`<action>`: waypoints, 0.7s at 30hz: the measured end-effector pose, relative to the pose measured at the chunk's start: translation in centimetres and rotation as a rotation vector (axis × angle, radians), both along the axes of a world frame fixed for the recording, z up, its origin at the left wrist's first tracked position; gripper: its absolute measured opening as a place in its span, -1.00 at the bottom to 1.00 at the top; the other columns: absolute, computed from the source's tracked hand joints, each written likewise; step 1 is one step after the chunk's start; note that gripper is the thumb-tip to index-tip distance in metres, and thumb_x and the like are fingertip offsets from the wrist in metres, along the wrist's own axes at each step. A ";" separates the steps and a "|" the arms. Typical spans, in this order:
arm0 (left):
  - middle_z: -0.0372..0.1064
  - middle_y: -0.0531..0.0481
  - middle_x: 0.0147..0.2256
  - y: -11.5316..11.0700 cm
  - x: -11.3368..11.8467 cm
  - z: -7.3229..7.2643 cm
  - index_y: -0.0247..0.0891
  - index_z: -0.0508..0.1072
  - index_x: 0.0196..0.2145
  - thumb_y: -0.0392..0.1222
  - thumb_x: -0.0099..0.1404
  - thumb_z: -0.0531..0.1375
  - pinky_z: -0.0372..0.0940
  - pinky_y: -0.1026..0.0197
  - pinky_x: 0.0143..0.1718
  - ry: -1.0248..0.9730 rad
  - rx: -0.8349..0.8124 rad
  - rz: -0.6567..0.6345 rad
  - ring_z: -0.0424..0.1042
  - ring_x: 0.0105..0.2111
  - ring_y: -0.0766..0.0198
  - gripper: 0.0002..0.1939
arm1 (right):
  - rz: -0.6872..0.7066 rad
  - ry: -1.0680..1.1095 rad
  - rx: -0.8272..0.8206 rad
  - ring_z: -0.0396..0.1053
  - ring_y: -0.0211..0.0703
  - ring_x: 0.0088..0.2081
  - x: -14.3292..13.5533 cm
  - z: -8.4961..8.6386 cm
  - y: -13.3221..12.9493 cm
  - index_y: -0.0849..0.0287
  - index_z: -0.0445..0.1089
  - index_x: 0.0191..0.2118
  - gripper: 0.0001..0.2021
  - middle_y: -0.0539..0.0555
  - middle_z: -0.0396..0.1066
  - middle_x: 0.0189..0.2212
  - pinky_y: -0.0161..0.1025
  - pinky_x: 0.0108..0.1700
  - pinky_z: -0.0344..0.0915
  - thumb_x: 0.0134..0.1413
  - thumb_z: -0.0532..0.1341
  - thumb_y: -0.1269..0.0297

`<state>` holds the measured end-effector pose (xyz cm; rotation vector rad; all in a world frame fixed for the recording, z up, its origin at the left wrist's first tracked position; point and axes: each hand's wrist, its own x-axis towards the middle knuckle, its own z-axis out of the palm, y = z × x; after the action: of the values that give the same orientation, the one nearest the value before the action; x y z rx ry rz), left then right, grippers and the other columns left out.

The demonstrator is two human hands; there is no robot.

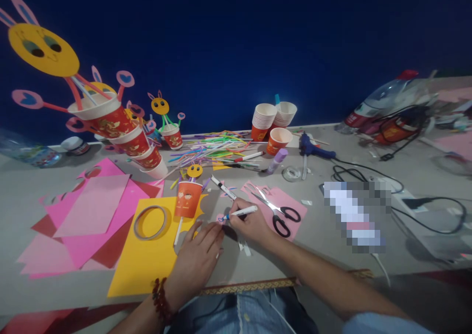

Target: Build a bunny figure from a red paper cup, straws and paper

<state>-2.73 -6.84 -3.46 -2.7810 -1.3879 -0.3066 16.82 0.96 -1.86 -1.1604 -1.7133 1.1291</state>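
I have the right hand [245, 220] clamped on a marker [244, 210], its blue tip down at the small pink cutout [219, 217], which lies on the table [230, 263] between the hands and bears blue lines. My left hand [199, 253] is palm down, thumb apart from the fingers, with fingertips at the cutout's near edge; I read no pinch there. Taking the cutout as the centre of my dial, twelve pointing to the blue wall [206, 44], the orange cup [188, 200] with a yellow face stands at ten, and the tape ring [136, 228] lies at nine on a yellow sheet [127, 270]. A second marker [224, 187] is near at twelve, with loose straws [221, 147] beyond it. I have scissors [276, 208] at three, blades apart, on a pink sheet [298, 205], and the glue gun [315, 151] farther off at two.
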 end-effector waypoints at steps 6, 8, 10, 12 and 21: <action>0.41 -0.09 0.13 0.0 0.0 0.0 -0.20 0.40 0.10 -0.14 0.48 -0.01 -0.03 -0.08 0.28 -0.010 -0.002 0.000 0.30 0.17 0.15 -0.66 | 0.002 -0.004 0.019 0.21 -0.25 -0.54 0.0 -0.1 0.0 0.12 0.27 -0.55 -0.88 -0.07 0.29 -0.61 -0.31 -0.47 0.14 -0.07 0.19 0.32; 0.41 -0.08 0.13 0.0 0.0 0.0 -0.20 0.40 0.10 -0.14 0.48 0.00 -0.02 -0.08 0.28 -0.012 -0.001 0.000 0.30 0.17 0.15 -0.66 | -0.002 -0.007 0.024 0.21 -0.25 -0.54 0.0 -0.1 0.0 0.12 0.27 -0.55 -0.88 -0.07 0.30 -0.61 -0.32 -0.47 0.14 -0.06 0.19 0.33; 0.41 -0.08 0.14 0.0 0.0 0.0 -0.20 0.41 0.10 -0.14 0.48 0.00 -0.02 -0.08 0.27 -0.010 0.002 0.001 0.30 0.17 0.14 -0.66 | 0.004 -0.013 0.029 0.21 -0.25 -0.53 0.0 -0.1 0.0 0.12 0.27 -0.55 -0.87 -0.06 0.31 -0.61 -0.32 -0.47 0.14 -0.06 0.20 0.33; 0.40 -0.09 0.14 0.0 0.0 0.0 -0.20 0.41 0.10 -0.14 0.48 0.00 -0.02 -0.09 0.27 -0.002 0.001 0.003 0.30 0.17 0.14 -0.66 | 0.009 -0.013 0.029 0.21 -0.25 -0.53 -0.1 -0.1 0.0 0.12 0.27 -0.55 -0.87 -0.06 0.31 -0.61 -0.31 -0.47 0.15 -0.05 0.19 0.32; 0.41 -0.08 0.12 0.0 0.0 -0.2 -0.20 0.42 0.08 -0.15 0.46 0.03 -0.01 -0.09 0.28 -0.017 0.015 -0.001 0.31 0.16 0.13 -0.68 | 0.020 -0.020 0.027 0.23 -0.25 -0.53 -0.2 0.1 0.1 0.12 0.28 -0.54 -0.86 -0.05 0.32 -0.59 -0.31 -0.45 0.18 -0.03 0.19 0.28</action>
<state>-2.77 -6.80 -3.66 -2.7739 -1.3821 -0.3398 16.65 1.07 -1.75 -1.1440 -1.7543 1.1059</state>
